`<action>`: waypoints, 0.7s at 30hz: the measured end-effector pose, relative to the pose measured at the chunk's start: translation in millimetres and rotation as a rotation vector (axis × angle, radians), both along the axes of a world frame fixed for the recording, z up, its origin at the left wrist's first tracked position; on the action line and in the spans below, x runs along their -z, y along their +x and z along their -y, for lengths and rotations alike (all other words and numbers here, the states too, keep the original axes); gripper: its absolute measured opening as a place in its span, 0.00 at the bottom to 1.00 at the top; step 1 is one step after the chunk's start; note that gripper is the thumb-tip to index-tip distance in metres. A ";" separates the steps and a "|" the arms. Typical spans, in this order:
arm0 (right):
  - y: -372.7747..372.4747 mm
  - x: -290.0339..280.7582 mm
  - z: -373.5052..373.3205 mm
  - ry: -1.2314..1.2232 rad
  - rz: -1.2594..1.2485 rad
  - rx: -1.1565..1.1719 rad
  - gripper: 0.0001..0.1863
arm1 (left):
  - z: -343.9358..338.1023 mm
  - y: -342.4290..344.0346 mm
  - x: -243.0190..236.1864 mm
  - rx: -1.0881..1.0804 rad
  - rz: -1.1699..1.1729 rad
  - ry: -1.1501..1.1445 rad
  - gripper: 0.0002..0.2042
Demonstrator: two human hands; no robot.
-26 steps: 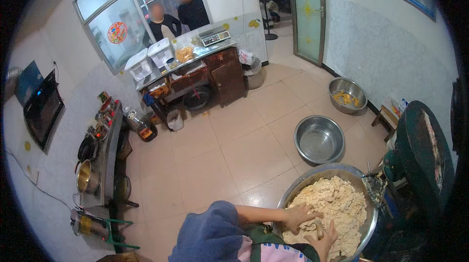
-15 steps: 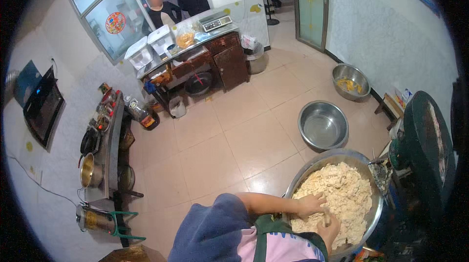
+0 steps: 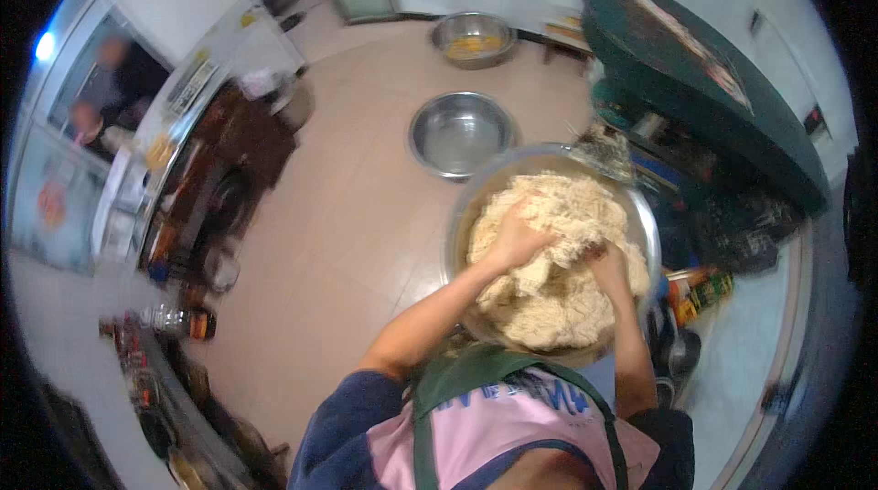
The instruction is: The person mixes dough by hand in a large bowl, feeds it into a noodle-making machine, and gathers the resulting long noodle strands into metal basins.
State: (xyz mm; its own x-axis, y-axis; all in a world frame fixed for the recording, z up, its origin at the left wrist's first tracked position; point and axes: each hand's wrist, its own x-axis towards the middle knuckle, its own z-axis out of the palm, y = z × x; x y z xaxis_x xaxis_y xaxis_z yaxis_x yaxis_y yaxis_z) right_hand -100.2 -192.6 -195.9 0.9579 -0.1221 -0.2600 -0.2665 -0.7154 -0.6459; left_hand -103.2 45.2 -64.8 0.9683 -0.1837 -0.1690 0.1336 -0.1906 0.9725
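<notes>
A large steel basin (image 3: 647,220) stands in front of me, filled with a lumpy, pale yellow dough (image 3: 560,312). My left hand (image 3: 521,241) reaches into the upper left part of the mass, its fingers sunk in and its thumb pointing right. Across from it, my right hand (image 3: 605,263) digs into the right side, fingers bent into the dough and partly hidden. Between the two hands a ragged clump bulges up. Both hands look closed on dough, though the fingertips are covered.
Beyond the basin sits a steel bowl (image 3: 462,135), and farther off another bowl (image 3: 474,40) with yellow pieces inside. A dark green oval board or tabletop (image 3: 668,60) rises at the right. Two people stand behind a window at the far left, past a brown cabinet (image 3: 240,138).
My view has turned right and down, so the basin now appears nearer the middle. Both hands have shifted farther into the dough, and a clump stands up between them.
</notes>
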 end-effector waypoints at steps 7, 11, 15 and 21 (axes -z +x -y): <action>-9.6 -108.4 -3.3 0.524 0.148 -0.061 0.28 | 16.5 29.3 12.6 0.193 -0.028 -0.196 0.28; 3.1 -90.1 -18.8 0.607 0.299 -0.133 0.34 | 42.4 31.9 32.0 0.232 -0.187 -0.213 0.35; 17.4 -100.3 -40.1 0.690 0.217 -0.190 0.31 | 32.1 35.3 72.5 0.113 0.121 0.076 0.31; 52.0 -88.2 -44.2 0.156 0.198 -0.371 0.35 | 21.7 45.0 90.0 0.015 0.413 0.559 0.28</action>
